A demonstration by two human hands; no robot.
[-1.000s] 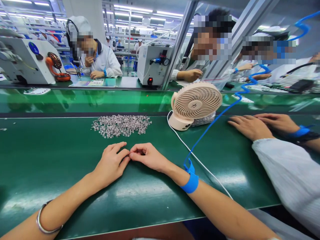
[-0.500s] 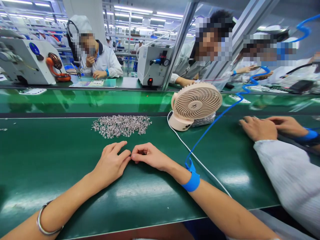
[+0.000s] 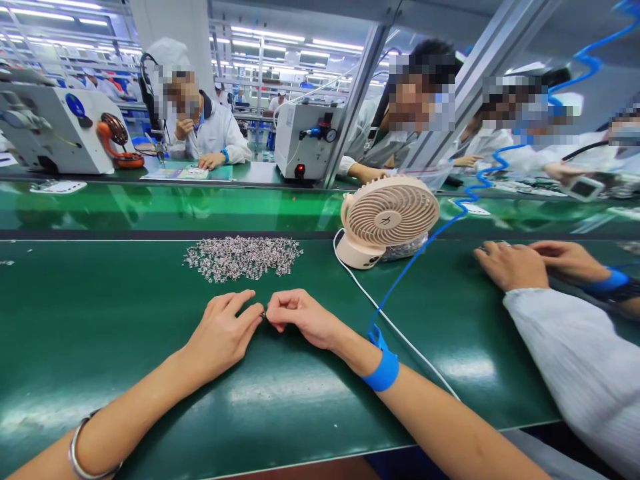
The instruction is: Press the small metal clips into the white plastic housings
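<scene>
two bare hands work at one green table [image 3: 125,300]. the left hand [image 3: 220,337] and the right hand [image 3: 307,320] meet tip to tip, with one small dark part [image 3: 263,315] at the meeting point. left hand: thumb and forefinger are closed on the part, the other fingers loosely spread. right hand: fingers curled, thumb and forefinger drawn together against or just beside the part; whether they too grip it cannot be told.

just beyond the fingertips lies one heap of small metal bits [image 3: 243,258], too many to count. beyond the fingers and to their right stands one cream fan [image 3: 387,217], tilted, with one clear bag [image 3: 405,249] behind its base. one white cable [image 3: 417,352] runs from the fan toward the near edge, passing under the right forearm.

one blue wristband [image 3: 384,371] circles the right wrist, joined to one blue cord [image 3: 465,208], coiled in its upper part; one silver bracelet [image 3: 75,453] circles the left forearm.

well to the right of the fingers rest a neighbour's two hands [image 3: 517,267], close together, with one white sleeve [image 3: 570,360] in view; what they hold is hidden. far beyond the fingers, across a green strip, stand two pale machines [image 3: 303,143], with one person in a white cap [image 3: 215,137] seated between them.
</scene>
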